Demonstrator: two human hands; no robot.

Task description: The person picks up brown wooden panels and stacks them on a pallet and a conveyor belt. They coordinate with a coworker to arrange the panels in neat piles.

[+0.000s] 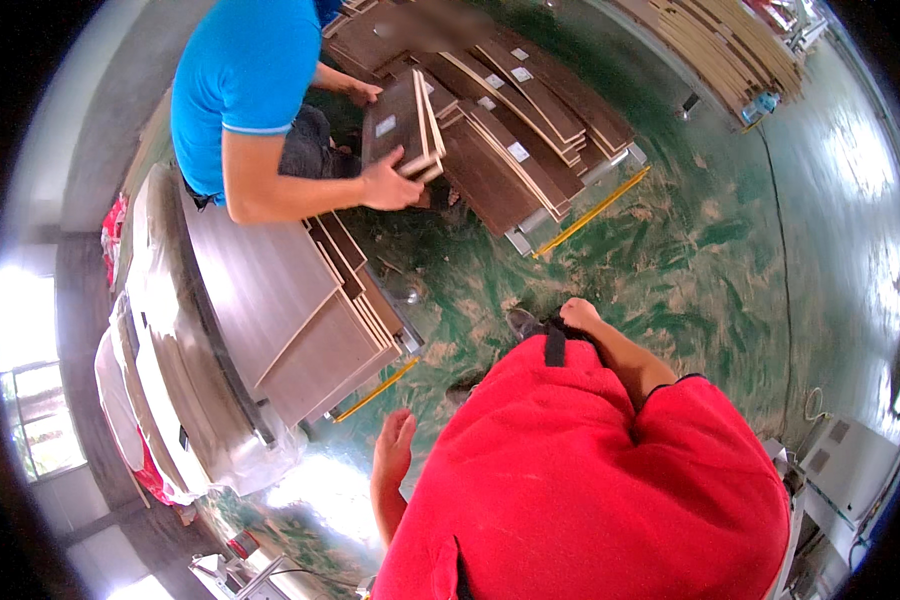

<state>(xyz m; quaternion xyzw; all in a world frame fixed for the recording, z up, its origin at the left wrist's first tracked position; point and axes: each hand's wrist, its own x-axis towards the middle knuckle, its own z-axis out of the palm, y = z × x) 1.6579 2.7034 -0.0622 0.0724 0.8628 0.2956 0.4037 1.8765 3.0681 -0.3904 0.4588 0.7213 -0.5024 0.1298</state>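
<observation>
I see the left hand (395,447) part-open and empty, near stacked panels (345,352); the right hand (579,313) is curled. I cannot tell its contents.

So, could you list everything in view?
Co-worker: one, blue shirt, upper left
Held boards: at least two, dark brown, in the co-worker's hands
Far board stack: one, dark brown, top middle
Near board stack: one, grey-brown and darker, left of centre
Yellow strips: two, yellow, one at each stack's near end
Wood strips: many, pale, upper right
Plastic-covered bundle: one, pale, left
Window: one, bright white, far left
Cable: one, black, right
Cabinet: one, pale grey, lower right
Floor: one, green, dusty, centre
Clothing: red, bottom
Left hand: one, bare, below centre
Right hand: one, bare, centre
</observation>
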